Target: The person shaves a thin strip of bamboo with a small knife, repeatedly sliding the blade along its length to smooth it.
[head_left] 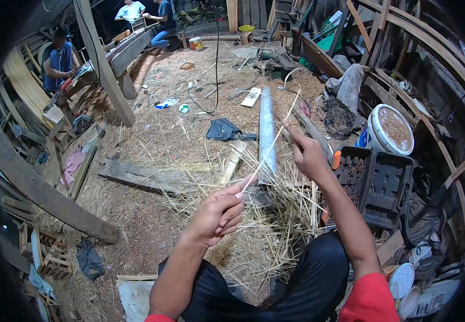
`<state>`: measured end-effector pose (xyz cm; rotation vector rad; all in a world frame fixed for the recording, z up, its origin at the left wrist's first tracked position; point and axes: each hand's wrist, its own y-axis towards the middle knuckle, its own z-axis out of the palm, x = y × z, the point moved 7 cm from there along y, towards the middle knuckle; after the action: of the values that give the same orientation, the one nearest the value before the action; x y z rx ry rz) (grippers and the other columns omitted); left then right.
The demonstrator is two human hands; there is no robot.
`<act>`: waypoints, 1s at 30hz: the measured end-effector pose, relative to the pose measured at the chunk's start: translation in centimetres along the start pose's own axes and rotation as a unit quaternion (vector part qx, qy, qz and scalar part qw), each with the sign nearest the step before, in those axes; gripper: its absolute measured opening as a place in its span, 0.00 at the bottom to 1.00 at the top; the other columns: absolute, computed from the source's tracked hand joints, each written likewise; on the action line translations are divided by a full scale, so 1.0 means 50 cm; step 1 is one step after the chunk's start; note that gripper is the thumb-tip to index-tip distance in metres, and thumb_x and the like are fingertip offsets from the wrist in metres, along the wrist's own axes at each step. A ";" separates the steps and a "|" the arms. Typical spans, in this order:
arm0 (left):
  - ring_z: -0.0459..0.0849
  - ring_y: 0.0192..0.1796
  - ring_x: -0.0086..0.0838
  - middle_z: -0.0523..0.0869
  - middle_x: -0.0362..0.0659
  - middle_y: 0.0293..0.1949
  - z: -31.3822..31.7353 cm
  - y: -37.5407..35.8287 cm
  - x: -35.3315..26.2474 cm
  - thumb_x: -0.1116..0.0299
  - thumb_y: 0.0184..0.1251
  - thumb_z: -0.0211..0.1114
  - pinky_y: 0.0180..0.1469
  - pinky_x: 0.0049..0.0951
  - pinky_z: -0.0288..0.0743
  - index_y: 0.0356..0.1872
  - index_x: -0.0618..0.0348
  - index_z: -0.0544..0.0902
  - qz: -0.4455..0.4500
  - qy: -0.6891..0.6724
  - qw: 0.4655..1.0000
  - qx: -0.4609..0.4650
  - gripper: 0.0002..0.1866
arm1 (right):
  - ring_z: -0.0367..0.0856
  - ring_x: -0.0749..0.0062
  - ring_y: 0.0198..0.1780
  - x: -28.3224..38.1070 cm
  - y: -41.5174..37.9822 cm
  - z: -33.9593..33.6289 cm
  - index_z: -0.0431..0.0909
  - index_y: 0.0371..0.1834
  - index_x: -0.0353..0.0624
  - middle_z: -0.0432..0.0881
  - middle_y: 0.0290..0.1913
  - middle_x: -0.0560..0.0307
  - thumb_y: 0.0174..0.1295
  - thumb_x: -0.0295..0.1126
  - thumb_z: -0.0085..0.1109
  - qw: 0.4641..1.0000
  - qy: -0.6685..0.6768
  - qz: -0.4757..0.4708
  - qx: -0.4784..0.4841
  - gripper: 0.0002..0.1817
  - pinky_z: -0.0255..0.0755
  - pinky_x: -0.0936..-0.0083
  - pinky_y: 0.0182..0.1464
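A long, thin, pale strip [267, 154], which looks like split cane or bamboo, runs slantwise between my two hands. My left hand [219, 216] pinches its lower end between thumb and index finger, the other fingers curled. Higher up and to the right, my right hand [306, 152] grips the strip with its fingertips. Beyond that hand the strip bends in a loose curl. Beneath both hands lies a heap of straw-like shavings and thin strips [291, 206]. A grey pipe [266, 126] lies behind the strip, pointing away from me.
At my right stand an open black case [387, 185], an orange-handled tool [336, 160] and a white bucket [390, 129]. A plank [144, 177] lies at left on the shaving-covered floor. A slanted post [104, 64] rises at left. Several people [164, 24] are at the back.
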<state>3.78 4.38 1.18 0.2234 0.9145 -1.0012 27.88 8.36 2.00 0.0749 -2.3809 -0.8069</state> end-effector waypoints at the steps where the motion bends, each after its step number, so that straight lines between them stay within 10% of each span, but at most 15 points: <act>1: 0.53 0.08 0.12 0.59 0.28 0.10 -0.002 -0.001 0.000 0.74 0.76 0.43 0.10 0.14 0.50 0.76 0.59 0.57 -0.003 0.010 1.000 -0.002 0.27 | 0.83 0.45 0.39 -0.011 0.000 -0.005 0.71 0.69 0.56 0.84 0.39 0.39 0.61 0.24 0.51 1.000 -0.017 0.016 -0.001 0.29 0.75 0.58 0.43; 6: 0.53 0.08 0.12 0.60 0.28 0.10 -0.023 0.012 0.000 0.74 0.75 0.43 0.10 0.13 0.50 0.75 0.59 0.58 -0.013 0.029 0.999 -0.001 0.28 | 0.83 0.45 0.36 -0.028 0.000 -0.023 0.67 0.72 0.59 0.84 0.37 0.39 0.63 0.25 0.51 0.994 -0.096 0.020 -0.043 0.31 0.75 0.57 0.42; 10: 0.53 0.08 0.13 0.60 0.29 0.10 -0.045 0.018 -0.023 0.74 0.76 0.44 0.09 0.13 0.48 0.74 0.58 0.60 0.058 0.012 0.998 -0.037 0.26 | 0.83 0.47 0.34 0.053 -0.034 0.013 0.63 0.74 0.58 0.84 0.36 0.39 0.62 0.25 0.52 0.994 0.093 0.062 0.013 0.34 0.76 0.58 0.38; 14: 0.54 0.08 0.13 0.61 0.29 0.11 -0.044 0.019 -0.028 0.74 0.76 0.45 0.09 0.13 0.48 0.72 0.58 0.64 0.087 -0.014 0.994 -0.062 0.24 | 0.82 0.54 0.29 0.232 -0.106 0.071 0.58 0.77 0.61 0.81 0.31 0.48 0.61 0.25 0.53 0.963 0.085 -0.194 0.164 0.38 0.77 0.61 0.32; 21: 0.55 0.09 0.11 0.61 0.28 0.11 -0.018 0.002 -0.026 0.75 0.76 0.46 0.10 0.13 0.51 0.73 0.60 0.62 0.096 -0.029 0.995 -0.024 0.25 | 0.78 0.61 0.26 0.195 -0.071 0.045 0.63 0.75 0.57 0.79 0.28 0.50 0.59 0.21 0.52 0.986 0.029 -0.133 0.092 0.37 0.75 0.68 0.33; 25: 0.56 0.10 0.10 0.61 0.28 0.12 -0.012 0.001 -0.017 0.76 0.76 0.45 0.10 0.13 0.52 0.74 0.61 0.60 0.090 -0.003 0.996 0.001 0.26 | 0.74 0.79 0.25 0.100 -0.034 0.008 0.66 0.74 0.51 0.78 0.25 0.56 0.65 0.22 0.48 0.993 0.031 0.055 0.095 0.31 0.72 0.75 0.33; 30: 0.56 0.10 0.10 0.61 0.27 0.12 -0.018 0.009 -0.019 0.75 0.77 0.47 0.11 0.12 0.52 0.74 0.62 0.61 0.090 0.042 0.994 -0.037 0.26 | 0.81 0.69 0.27 0.008 -0.020 -0.011 0.67 0.72 0.53 0.85 0.32 0.50 0.67 0.24 0.44 0.994 0.091 0.038 -0.050 0.28 0.75 0.70 0.32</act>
<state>3.46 5.71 1.23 0.2808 0.9876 -0.7942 27.76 7.17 1.99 0.0160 -2.1563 -0.8453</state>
